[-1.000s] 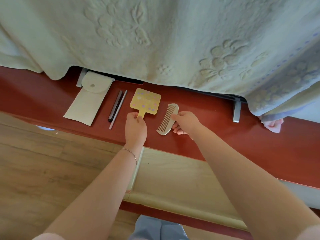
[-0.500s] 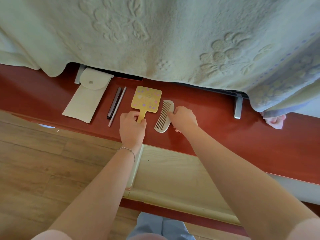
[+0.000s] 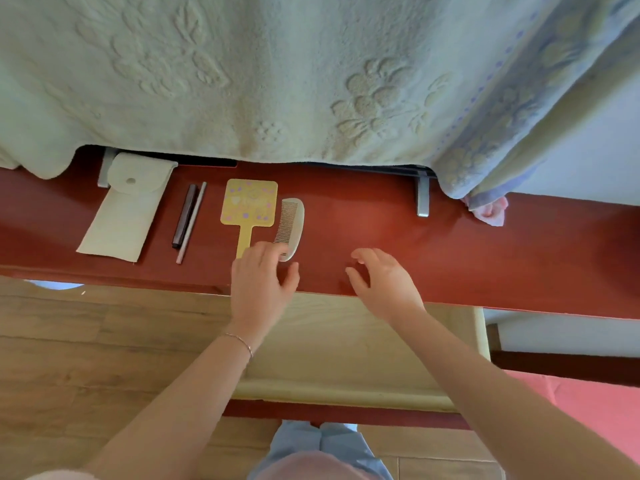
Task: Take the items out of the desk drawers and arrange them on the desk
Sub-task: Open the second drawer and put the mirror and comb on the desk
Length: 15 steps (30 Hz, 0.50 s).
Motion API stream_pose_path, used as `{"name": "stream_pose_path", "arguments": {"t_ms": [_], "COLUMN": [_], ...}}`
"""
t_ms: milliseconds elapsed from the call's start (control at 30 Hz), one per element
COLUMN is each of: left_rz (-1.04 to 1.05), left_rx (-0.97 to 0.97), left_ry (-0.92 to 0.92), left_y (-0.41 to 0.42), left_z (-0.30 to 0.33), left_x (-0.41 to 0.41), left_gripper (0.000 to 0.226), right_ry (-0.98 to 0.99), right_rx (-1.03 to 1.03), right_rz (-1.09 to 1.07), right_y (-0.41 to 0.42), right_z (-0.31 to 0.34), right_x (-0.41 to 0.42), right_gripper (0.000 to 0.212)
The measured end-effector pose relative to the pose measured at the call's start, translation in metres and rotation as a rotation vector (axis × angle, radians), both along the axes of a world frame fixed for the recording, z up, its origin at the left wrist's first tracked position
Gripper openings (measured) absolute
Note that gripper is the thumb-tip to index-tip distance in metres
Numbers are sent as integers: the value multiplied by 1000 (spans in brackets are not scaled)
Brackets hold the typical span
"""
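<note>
Head view: red desk (image 3: 381, 220) under a draped blanket (image 3: 277, 81); mirror (image 3: 250, 202) and comb (image 3: 292, 223) lie on it, drawer (image 3: 346, 344) pulled out below. Left hand (image 3: 259, 282) and right hand (image 3: 384, 280) spread, holding nothing.

Cream pouch (image 3: 123, 216), two pencils (image 3: 188, 218), yellow hand mirror (image 3: 250, 206), white comb (image 3: 292, 225) flat in row on red desk (image 3: 450, 258).
</note>
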<state>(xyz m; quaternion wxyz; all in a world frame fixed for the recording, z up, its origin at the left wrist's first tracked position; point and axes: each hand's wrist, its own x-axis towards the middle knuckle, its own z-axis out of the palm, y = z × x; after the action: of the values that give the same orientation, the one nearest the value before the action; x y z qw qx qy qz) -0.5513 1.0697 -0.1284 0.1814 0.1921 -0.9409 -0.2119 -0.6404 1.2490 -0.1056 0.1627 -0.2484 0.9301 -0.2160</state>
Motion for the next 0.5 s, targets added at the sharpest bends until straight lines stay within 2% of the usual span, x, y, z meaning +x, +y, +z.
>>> {"name": "stream_pose_path", "arguments": {"t_ms": [100,233,367,500], "left_rz": [-335,-662,-838,-868], "left_rx": [-118,-214,-312,-356], "left_ry": [-44,-199,-380,-463], "left_y": [30,52,62,68], "left_z": [-12,-23,-32,-37], "left_x": [17,37,59,75], "left_gripper": [40,72,95,106], "right_ry": [109,189,186,124], "right_rx": [130,274,358,351], "right_rz": [147,303,390,379], "right_y": [38,74,100,115], "right_z": [-9,-15,-26,-33], "right_x": [17,45,76,93], "right_gripper": [54,80,90,96]}}
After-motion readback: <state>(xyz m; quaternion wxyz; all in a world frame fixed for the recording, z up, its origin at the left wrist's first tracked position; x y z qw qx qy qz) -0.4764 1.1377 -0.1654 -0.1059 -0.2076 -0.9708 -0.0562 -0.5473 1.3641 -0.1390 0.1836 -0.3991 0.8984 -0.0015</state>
